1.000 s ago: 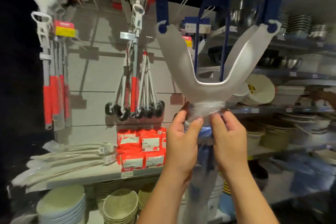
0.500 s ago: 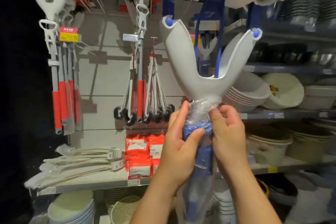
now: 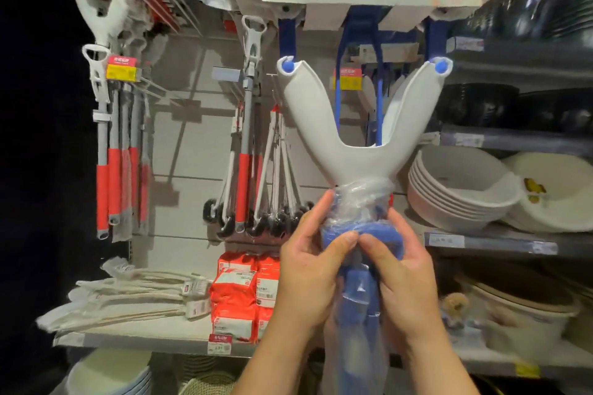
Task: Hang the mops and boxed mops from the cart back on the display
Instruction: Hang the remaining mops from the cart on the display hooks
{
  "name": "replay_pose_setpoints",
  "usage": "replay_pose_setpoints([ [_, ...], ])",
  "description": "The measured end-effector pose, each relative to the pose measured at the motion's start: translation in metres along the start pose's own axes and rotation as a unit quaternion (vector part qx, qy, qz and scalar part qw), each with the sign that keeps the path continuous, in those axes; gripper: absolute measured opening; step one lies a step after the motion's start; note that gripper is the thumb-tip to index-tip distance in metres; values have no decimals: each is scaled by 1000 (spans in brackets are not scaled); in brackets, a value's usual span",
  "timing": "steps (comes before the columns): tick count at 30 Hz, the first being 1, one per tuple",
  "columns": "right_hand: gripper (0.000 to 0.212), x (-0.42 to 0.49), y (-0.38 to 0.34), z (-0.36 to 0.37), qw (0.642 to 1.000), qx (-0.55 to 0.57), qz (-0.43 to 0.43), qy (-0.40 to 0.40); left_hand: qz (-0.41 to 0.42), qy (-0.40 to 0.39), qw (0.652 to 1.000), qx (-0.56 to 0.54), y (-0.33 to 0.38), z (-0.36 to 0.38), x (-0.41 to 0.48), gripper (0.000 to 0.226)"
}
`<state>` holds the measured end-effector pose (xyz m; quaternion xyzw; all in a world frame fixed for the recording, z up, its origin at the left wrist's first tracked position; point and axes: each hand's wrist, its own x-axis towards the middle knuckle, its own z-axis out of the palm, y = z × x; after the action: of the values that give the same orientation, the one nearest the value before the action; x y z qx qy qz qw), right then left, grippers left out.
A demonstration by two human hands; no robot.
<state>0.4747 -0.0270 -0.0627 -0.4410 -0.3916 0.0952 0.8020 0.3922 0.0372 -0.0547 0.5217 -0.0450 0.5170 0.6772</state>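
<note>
**Shop display wall: one boxed mop in hand, hanging not confirmed**

Grey panel wall (image 3: pixel 179 144) at the far side carries hung stock: red-handled mops (image 3: pixel 112 176) at far left and long brushes (image 3: pixel 276 218) with black heads at centre. Red packets (image 3: pixel 237 295) sit on the shelf below the brushes. Stacked basins (image 3: pixel 459 192) fill the shelves on the right.

Item under handling: I hold one boxed mop (image 3: pixel 349 151) upright in front of the wall, between the brushes and the basins. Its white fork opens upward. Blue arms run from the fork tips to a cardboard-sleeved head at the top edge of view.

Hands: my left hand (image 3: pixel 308 279) and right hand (image 3: pixel 407 279) both wrap the plastic-bagged blue handle just below the fork. The thumb tips meet at the front.

Progress: the top of the head is cut off by the frame, so I cannot tell whether it sits on a hook. With both hands gripping the handle, I judge this mop not yet released.

Outstanding: the cart is out of view, so the number of mops left to hang cannot be stated. By my judgement, what remains is to seat this mop, let go, and fetch whatever is left on the cart.
</note>
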Motion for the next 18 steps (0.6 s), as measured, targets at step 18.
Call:
replay_pose_setpoints([
  [18, 107, 107, 60, -13, 996, 86, 9, 35, -36, 40, 997, 46, -69, -8, 102, 31],
])
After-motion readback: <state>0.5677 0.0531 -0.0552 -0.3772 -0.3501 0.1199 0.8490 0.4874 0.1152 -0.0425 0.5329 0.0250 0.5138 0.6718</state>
